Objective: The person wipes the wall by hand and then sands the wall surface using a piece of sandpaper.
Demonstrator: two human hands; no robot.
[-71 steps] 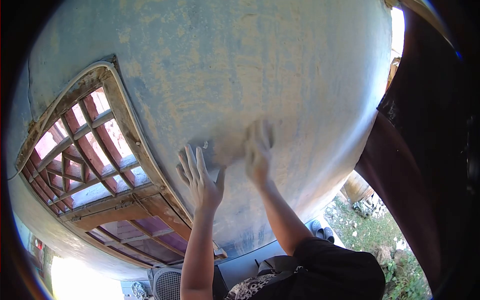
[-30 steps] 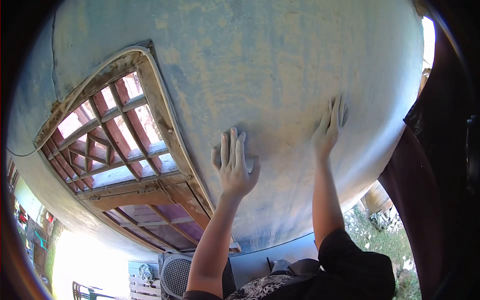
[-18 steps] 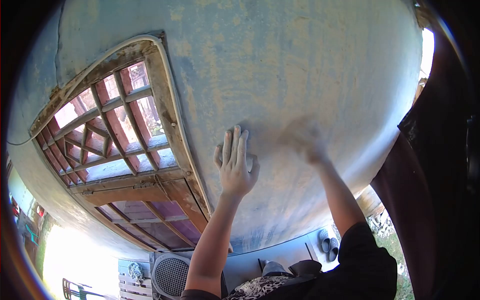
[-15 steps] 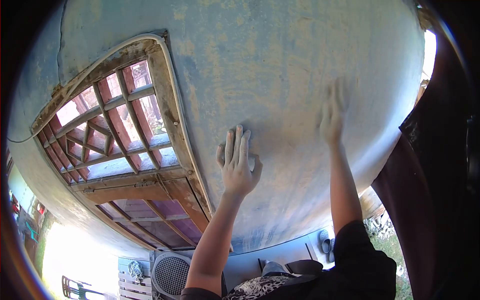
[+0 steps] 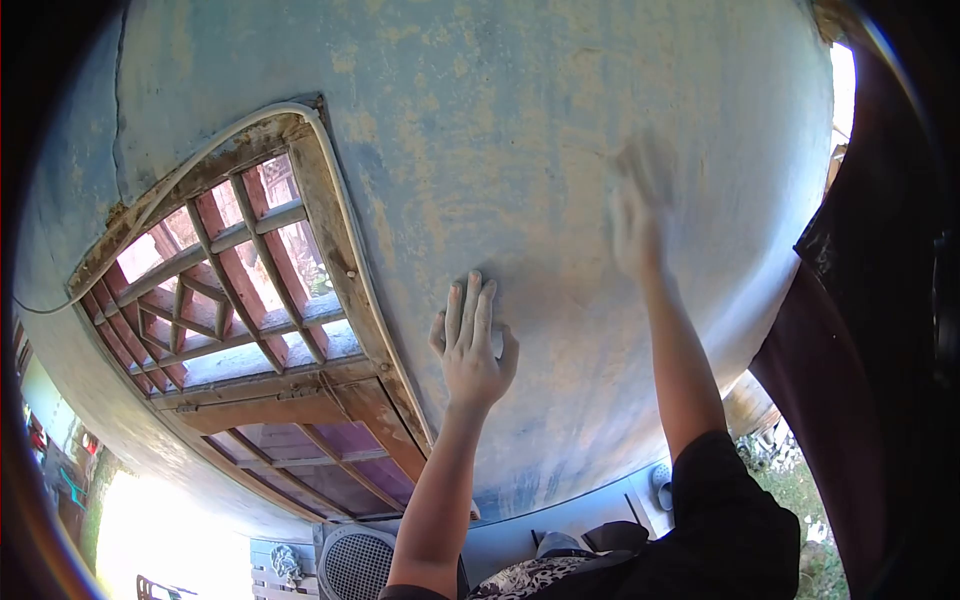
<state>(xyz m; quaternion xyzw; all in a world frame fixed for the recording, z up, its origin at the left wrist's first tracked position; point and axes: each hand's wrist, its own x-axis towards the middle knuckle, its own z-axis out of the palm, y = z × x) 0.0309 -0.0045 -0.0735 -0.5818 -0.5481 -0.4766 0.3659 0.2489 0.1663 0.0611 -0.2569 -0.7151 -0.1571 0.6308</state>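
Observation:
My left hand (image 5: pixel 474 350) lies against the worn blue wall (image 5: pixel 560 400), fingers stretched upward and thumb out to the side. Pale dust coats its fingers, and nothing shows in its grasp. Higher and to the right, my right hand (image 5: pixel 637 220) is at the same wall, smeared by motion. A grey blur sits around its fingertips; whether it holds anything cannot be made out. Yellowish patches and pale streaks show through the blue paint around both hands.
Left of my hands is a wooden window frame (image 5: pixel 330 210) with lattice bars and a pale cable (image 5: pixel 350 225) along its edge. Below stand a speaker-like box with a round grille (image 5: pixel 358 567) and a slatted pale surface (image 5: pixel 270 580). Dark cloth (image 5: pixel 850 400) hangs at right.
My right hand has moved left and slightly up across the wall. My left hand stays on nearly the same patch of wall; the view has shifted slightly.

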